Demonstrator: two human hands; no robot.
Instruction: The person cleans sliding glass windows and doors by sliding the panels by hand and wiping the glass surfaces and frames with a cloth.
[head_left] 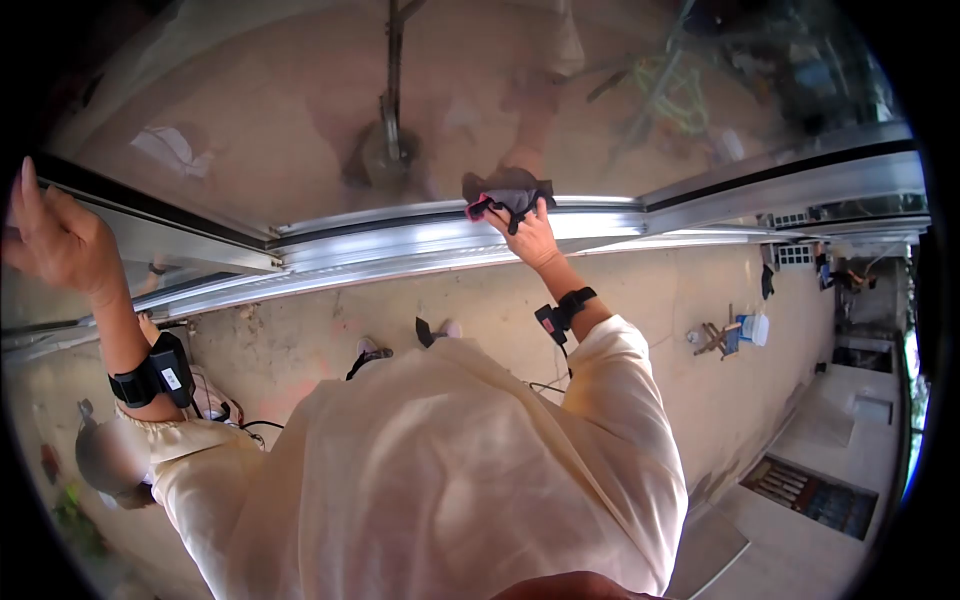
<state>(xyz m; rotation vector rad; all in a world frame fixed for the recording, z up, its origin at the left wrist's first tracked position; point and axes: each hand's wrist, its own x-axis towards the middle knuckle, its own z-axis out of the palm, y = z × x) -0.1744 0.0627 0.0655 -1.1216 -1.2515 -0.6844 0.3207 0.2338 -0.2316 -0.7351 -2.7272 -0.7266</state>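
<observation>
My right hand (530, 238) presses a dark grey cloth (512, 192) with a pink edge against the lower edge of a large glass pane (280, 130), where it meets the shiny metal rail (400, 240). The fingers are closed on the cloth. Raised at the far left, my left hand (68, 238) is beside the dark-edged metal frame (180, 222); its fingers are apart, partly cut off by the view's edge, and no object shows in it. Whether it touches the frame I cannot tell.
Another person (112, 455) in a cap is below my left arm. On the ground at right stand a small wooden stool (716, 340) and a white-and-blue bucket (753, 330). A barred window (810, 495) is in the wall at lower right. Reflections cover the glass.
</observation>
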